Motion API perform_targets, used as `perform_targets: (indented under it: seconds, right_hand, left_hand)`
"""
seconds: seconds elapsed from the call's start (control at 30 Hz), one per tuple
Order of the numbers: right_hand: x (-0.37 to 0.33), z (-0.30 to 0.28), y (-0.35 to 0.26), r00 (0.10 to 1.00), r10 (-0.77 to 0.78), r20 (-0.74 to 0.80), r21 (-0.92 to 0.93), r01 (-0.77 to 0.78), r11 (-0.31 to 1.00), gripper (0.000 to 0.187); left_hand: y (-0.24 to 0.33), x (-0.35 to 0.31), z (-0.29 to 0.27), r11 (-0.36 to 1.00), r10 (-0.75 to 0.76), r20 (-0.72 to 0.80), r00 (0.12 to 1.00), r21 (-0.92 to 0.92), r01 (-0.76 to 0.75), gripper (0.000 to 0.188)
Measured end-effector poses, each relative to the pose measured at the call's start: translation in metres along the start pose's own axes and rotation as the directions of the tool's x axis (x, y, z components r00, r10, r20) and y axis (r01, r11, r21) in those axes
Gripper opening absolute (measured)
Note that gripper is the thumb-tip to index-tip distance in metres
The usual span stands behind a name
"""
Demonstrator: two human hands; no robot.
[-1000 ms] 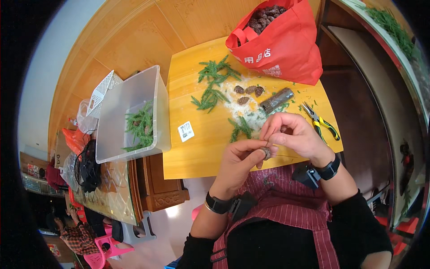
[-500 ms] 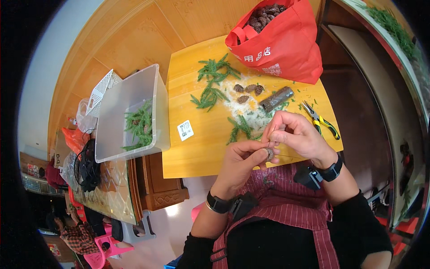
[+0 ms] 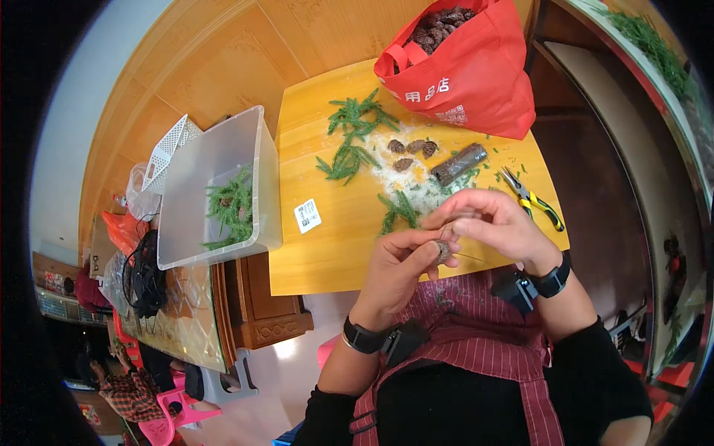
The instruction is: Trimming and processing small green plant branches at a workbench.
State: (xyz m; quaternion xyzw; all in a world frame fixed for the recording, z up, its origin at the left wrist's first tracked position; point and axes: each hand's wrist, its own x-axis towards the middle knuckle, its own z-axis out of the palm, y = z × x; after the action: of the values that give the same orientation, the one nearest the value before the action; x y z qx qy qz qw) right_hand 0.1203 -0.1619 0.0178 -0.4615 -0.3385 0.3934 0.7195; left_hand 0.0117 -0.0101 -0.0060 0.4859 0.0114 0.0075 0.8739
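Note:
My left hand [image 3: 405, 269] grips a small brown pine cone [image 3: 444, 253] between thumb and fingers, above the table's near edge. Close against it, my right hand [image 3: 491, 227] pinches a thin wire [image 3: 468, 257], part of which sticks out beneath the fingers. Where the wire meets the cone is hidden by my fingers. A green artificial pine sprig [image 3: 399, 211] lies just beyond my hands. Several loose pine cones [image 3: 404, 164] rest farther back, beside a dark bundle in clear wrap [image 3: 459, 164]. Long-nose pliers [image 3: 532, 199] with yellow and black handles lie right of my right hand.
A red bag [image 3: 465, 78] full of pine cones stands at the table's back right. More green sprigs [image 3: 349, 156] and a white label [image 3: 307, 215] lie on the yellow table [image 3: 320, 260]. To the left is a clear plastic bin [image 3: 258, 186] holding greenery. A person [image 3: 130, 398] sits far left.
My right hand has shifted slightly left and its fingers have turned around the wire at the cone. The left hand has barely moved, still holding the cone.

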Motion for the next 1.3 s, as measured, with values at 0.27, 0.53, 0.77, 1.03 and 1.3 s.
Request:
perform_targets:
  seconds: [0.27, 0.53, 0.77, 1.03, 1.3]
  right_hand:
    - [-0.006, -0.006, 0.017, 0.994, -0.07, 0.088, 0.086, 0.063, 0.994, 0.031]
    - [-0.005, 0.004, 0.012, 0.998, -0.05, -0.046, 0.075, 0.054, 0.996, 0.027]
    - [-0.004, 0.004, 0.018, 0.987, -0.15, -0.055, 0.084, 0.155, 0.984, 0.015]
    - [-0.002, 0.008, 0.021, 0.986, -0.145, -0.077, 0.141, 0.154, 0.978, 0.012]
    - [-0.001, 0.008, 0.021, 0.984, -0.15, -0.092, 0.122, 0.16, 0.98, 0.011]
  left_hand:
    - [0.002, 0.001, 0.003, 0.999, 0.003, 0.007, 1.0, -0.047, -0.003, 0.021]
    - [0.004, 0.001, 0.004, 0.999, 0.052, 0.024, 0.998, -0.014, -0.052, 0.02]
    - [0.007, 0.001, 0.008, 0.991, 0.106, 0.042, 0.994, 0.079, -0.109, 0.018]
    - [0.003, 0.0, 0.012, 0.965, 0.233, 0.02, 0.972, 0.117, -0.234, 0.019]
    - [-0.001, -0.001, 0.013, 0.953, 0.276, -0.032, 0.961, 0.14, -0.269, 0.021]
